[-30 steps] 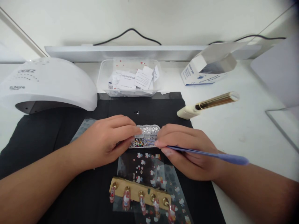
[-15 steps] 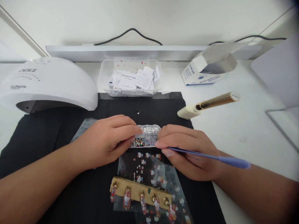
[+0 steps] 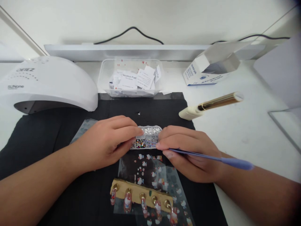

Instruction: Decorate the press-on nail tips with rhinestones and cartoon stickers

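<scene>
Head camera: what is that little box [image 3: 148,138] like?
– It is clear, with small squares full of shiny and colourful beads [image 3: 140,143]. It lies on the black mat [image 3: 47,131], between both hands.
– Who holds it?
– The left hand [image 3: 108,142] pinches its left end. The right hand [image 3: 188,150] grips a purple stick [image 3: 211,158], with the tip over the box.
– Anything different from before?
– No. The hands and the box stayed put.

Two hands [image 3: 105,144] [image 3: 190,153]; one gem box [image 3: 149,138]; one stylus [image 3: 211,158]; five nail tips [image 3: 127,201]; one lamp [image 3: 47,81]
</scene>
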Demonstrator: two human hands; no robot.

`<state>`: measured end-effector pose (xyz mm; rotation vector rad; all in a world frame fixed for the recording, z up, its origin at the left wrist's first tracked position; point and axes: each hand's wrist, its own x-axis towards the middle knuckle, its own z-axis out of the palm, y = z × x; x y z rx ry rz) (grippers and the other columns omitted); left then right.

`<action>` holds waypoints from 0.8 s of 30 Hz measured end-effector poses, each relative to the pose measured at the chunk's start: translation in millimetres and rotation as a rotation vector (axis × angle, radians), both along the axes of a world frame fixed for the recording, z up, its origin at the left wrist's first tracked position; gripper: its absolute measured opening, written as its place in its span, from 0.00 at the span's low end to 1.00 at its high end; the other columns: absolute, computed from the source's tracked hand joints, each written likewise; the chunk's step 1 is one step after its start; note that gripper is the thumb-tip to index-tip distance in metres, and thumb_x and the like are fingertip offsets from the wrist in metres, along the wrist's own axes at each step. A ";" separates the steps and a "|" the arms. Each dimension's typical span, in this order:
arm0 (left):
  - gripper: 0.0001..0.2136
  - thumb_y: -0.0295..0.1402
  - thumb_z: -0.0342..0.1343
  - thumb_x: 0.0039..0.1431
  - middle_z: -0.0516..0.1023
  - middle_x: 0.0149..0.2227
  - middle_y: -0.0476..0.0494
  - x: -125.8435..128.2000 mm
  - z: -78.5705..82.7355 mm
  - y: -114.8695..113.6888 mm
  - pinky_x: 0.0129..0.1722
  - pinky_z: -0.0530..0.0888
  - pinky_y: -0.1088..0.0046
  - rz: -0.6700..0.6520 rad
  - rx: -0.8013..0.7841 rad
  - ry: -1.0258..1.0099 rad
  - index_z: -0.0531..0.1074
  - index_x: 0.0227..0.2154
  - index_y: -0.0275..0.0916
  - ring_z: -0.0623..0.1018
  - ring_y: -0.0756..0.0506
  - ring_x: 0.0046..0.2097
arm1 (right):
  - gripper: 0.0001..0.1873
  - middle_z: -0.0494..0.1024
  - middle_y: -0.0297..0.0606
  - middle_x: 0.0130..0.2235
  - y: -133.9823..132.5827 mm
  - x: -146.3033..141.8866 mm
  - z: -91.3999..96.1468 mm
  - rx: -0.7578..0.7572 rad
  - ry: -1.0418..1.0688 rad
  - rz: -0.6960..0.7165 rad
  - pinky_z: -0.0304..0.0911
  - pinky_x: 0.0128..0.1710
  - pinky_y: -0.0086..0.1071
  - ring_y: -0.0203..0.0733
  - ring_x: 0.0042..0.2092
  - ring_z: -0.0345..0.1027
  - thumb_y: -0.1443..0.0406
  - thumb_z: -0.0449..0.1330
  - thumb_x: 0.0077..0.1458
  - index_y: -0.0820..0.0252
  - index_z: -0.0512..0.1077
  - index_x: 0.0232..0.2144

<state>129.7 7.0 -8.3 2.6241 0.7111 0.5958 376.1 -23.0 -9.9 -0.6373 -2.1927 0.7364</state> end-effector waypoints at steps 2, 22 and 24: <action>0.10 0.24 0.51 0.63 0.76 0.45 0.43 0.0 0.2 0.5 0.44 0.74 0.77 0.000 0.002 0.000 0.70 0.45 0.38 0.77 0.49 0.45 | 0.11 0.75 0.40 0.33 0.2 -0.2 0.3 -0.002 0.003 0.010 0.68 0.34 0.29 0.36 0.36 0.69 0.76 0.53 0.57 0.64 0.70 0.40; 0.10 0.25 0.51 0.63 0.76 0.46 0.43 -0.3 0.9 1.1 0.44 0.74 0.76 -0.003 -0.014 0.006 0.71 0.45 0.38 0.76 0.49 0.45 | 0.11 0.76 0.42 0.33 0.0 2.0 0.6 -0.018 0.028 0.005 0.70 0.34 0.29 0.36 0.35 0.70 0.77 0.54 0.55 0.65 0.70 0.39; 0.10 0.24 0.51 0.63 0.76 0.45 0.43 0.0 1.2 1.1 0.43 0.73 0.76 -0.003 -0.020 0.013 0.71 0.46 0.38 0.76 0.49 0.45 | 0.11 0.75 0.40 0.32 -0.1 2.6 1.2 -0.032 0.063 0.005 0.70 0.34 0.30 0.37 0.35 0.71 0.77 0.54 0.55 0.63 0.71 0.39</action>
